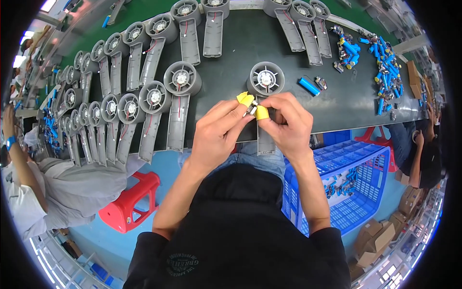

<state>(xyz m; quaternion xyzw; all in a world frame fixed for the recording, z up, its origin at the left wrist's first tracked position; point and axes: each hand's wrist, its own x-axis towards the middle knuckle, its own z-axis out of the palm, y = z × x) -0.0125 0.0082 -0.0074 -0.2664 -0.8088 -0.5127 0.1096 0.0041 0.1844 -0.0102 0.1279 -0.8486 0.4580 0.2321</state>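
My left hand (217,129) and my right hand (290,121) meet over the table's near edge, with yellow covers on some fingertips. Both pinch a small metallic and dark electronic part (251,109), apparently a little circuit board; the fingers hide most of it. Directly beyond them lies a grey fan housing (266,78) with a round fan at its far end. Its handle shell (266,143) runs toward me under my hands, partly covered by them. Right of the housing rest a blue cylindrical battery (308,87) and a small circuit board (321,83).
Rows of grey fan housings (155,98) fill the table's left and far side. Blue batteries with boards (386,67) are heaped at the right. A blue crate (358,212) stands below right, a red stool (130,204) below left. People sit at both sides.
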